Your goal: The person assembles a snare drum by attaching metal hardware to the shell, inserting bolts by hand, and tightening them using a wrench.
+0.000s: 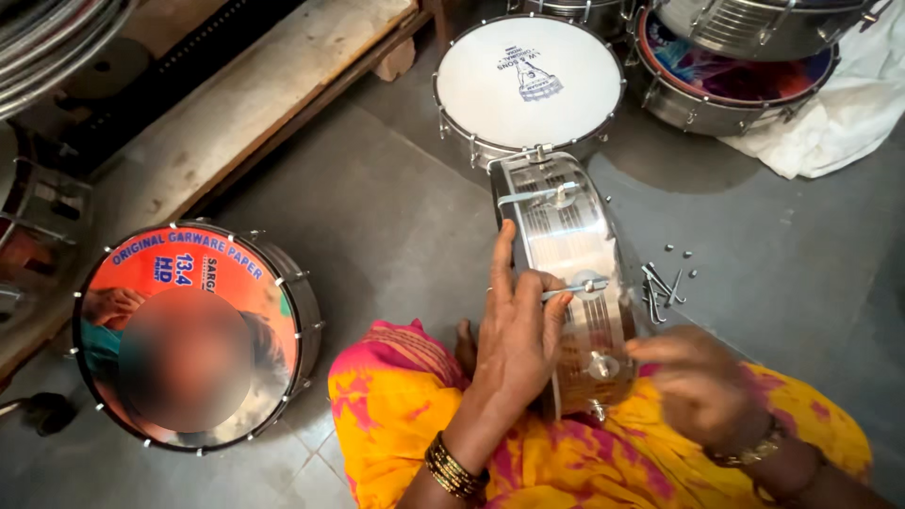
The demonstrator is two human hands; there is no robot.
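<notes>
A shiny steel drum shell (566,236) stands on its edge in my lap, its rim facing up. My left hand (514,330) grips its near side, fingers spread along the rim and thumb beside a tension rod (577,287). My right hand (693,382), blurred by motion, is at the lower right of the shell near a lug (603,366); whether it holds anything is unclear. Small metal hooks and screws (665,283) lie on the floor just right of the shell.
A white-headed drum (528,80) sits on the floor beyond the shell. A drum with a colourful printed head (189,330) lies at left. More steel drums (735,66) and a white cloth (839,123) are at top right. A wooden plank (264,94) runs along the upper left.
</notes>
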